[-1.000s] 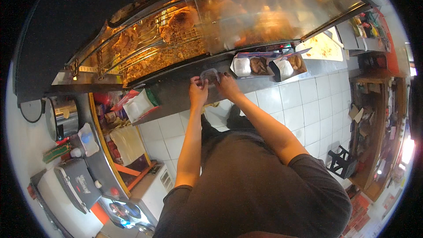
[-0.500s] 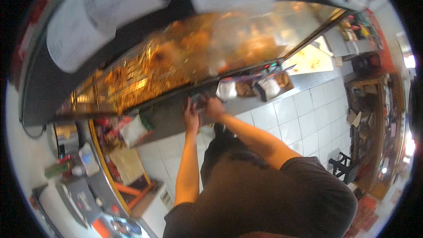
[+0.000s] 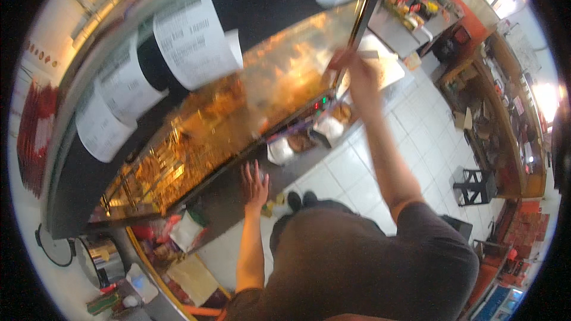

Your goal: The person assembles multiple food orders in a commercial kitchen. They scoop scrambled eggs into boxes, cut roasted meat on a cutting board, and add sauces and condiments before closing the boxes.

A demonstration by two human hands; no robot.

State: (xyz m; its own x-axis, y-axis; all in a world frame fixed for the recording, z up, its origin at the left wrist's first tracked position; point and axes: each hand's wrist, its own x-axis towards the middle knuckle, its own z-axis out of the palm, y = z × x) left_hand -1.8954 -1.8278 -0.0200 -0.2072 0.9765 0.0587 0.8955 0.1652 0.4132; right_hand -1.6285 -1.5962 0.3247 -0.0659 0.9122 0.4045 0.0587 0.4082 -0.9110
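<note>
My left hand (image 3: 254, 185) is open, fingers spread, over the dark counter ledge (image 3: 229, 193) in front of a lit glass food case (image 3: 279, 53). Whether its palm touches the ledge, I cannot tell. My right hand (image 3: 352, 70) is raised at the case's right end, beside its upright frame edge (image 3: 357, 30). Motion smears its fingers, so a grip on the frame does not show. Golden-brown food (image 3: 172, 160) fills the case behind the glass. Between my hands, white paper packets (image 3: 279, 150) and brown food pieces (image 3: 301, 141) sit along the ledge.
Printed paper slips (image 3: 193, 41) hang from the case's black top panel. A small display with red and green lights (image 3: 321, 104) is on the case's lower edge. At right are a black stool (image 3: 474, 187) and wooden shelves (image 3: 476, 92). A round metal pot (image 3: 101, 260) stands at left.
My hands were together over a small dark thing at the ledge; they are now apart. The right has moved far up and right, and the left has spread its fingers. The view has turned.
</note>
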